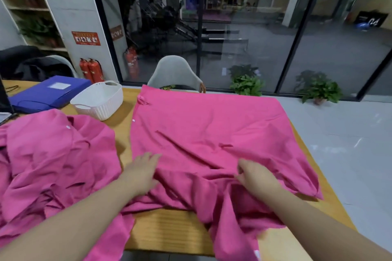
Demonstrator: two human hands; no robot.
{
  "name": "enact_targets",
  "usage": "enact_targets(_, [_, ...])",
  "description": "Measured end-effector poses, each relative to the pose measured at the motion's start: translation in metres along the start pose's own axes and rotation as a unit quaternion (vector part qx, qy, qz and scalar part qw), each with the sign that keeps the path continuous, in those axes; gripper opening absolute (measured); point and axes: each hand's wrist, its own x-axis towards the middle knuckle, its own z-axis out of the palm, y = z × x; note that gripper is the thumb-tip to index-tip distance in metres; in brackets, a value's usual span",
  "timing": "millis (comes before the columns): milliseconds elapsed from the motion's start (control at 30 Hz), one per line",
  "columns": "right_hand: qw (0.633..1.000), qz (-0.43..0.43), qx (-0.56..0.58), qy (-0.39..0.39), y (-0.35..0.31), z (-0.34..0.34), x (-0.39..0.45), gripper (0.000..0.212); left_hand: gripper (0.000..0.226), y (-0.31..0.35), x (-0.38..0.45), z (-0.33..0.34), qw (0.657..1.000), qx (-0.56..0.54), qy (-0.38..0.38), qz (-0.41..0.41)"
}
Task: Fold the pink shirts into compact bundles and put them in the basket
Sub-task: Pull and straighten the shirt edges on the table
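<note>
Two limp, light pink cotton shirts: the spread pink shirt (212, 133) beside the white ribbed plastic basket (99, 99) lies under a flat, straight-fingered left hand (142, 172), the right hand (256, 178) pinches its bunched near fabric, and it looks best gripped at seams.

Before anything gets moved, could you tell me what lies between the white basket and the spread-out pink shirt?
In the head view, only bare wooden table separates the white basket from the spread-out pink shirt.

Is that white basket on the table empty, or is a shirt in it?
Looks empty: the white basket shows only bare white inner wall, no pink inside.
</note>
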Motion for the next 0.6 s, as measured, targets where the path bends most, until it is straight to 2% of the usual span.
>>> enact_targets(67, [0.996,-0.007,-0.005,-0.084,-0.003,0.014,-0.008,0.033,0.095,0.033,-0.001,0.008,0.994,0.01,-0.037,0.107])
enact_targets(100, [0.992,-0.009,0.008,-0.124,-0.003,0.02,-0.012,0.048,0.097,0.05,-0.005,0.008,0.986,0.031,-0.051,0.156])
enact_targets(167, [0.978,-0.016,0.039,-0.204,-0.001,0.027,-0.02,0.093,0.085,0.075,-0.002,0.017,0.963,0.094,-0.045,0.247])
enact_targets(200, [0.97,-0.02,0.04,-0.238,0.001,0.03,-0.025,0.106,0.068,0.084,0.003,0.024,0.951,0.11,-0.003,0.29])
enact_targets(233, [0.966,-0.026,0.038,-0.255,0.005,0.032,-0.029,0.106,0.047,0.09,0.009,0.03,0.938,0.093,0.05,0.331])
enact_targets(267, [0.965,-0.03,0.036,-0.257,0.008,0.034,-0.032,0.096,0.028,0.095,0.013,0.033,0.932,0.036,0.089,0.348])
enact_targets(333, [0.973,-0.039,0.029,-0.224,0.02,0.04,-0.037,0.072,0.005,0.101,0.015,0.03,0.941,-0.204,0.067,0.263])
enact_targets(367, [0.978,-0.037,0.026,-0.203,0.025,0.041,-0.038,0.06,0.011,0.102,0.019,0.025,0.934,-0.301,0.05,0.187])
enact_targets(400, [0.983,-0.032,0.016,-0.182,0.029,0.039,-0.038,0.047,0.019,0.102,0.022,0.017,0.915,-0.378,0.074,0.122])
enact_targets(467, [0.99,-0.026,0.007,-0.136,0.032,0.031,-0.037,0.027,0.023,0.093,0.03,0.001,0.872,-0.465,0.143,0.061])
enact_targets(500, [0.993,-0.03,0.016,-0.11,0.033,0.027,-0.035,0.025,0.023,0.086,0.031,-0.009,0.861,-0.481,0.148,0.069])
enact_targets(533, [0.996,-0.034,0.022,-0.081,0.033,0.022,-0.033,0.028,0.026,0.077,0.033,-0.015,0.871,-0.459,0.143,0.097])
enact_targets(567, [0.998,-0.036,0.024,-0.052,0.034,0.018,-0.03,0.032,0.034,0.068,0.033,-0.02,0.905,-0.384,0.129,0.133])
enact_targets(600, [0.999,-0.023,0.026,-0.036,0.034,0.014,-0.027,0.034,0.044,0.06,0.031,-0.024,0.947,-0.259,0.103,0.159])
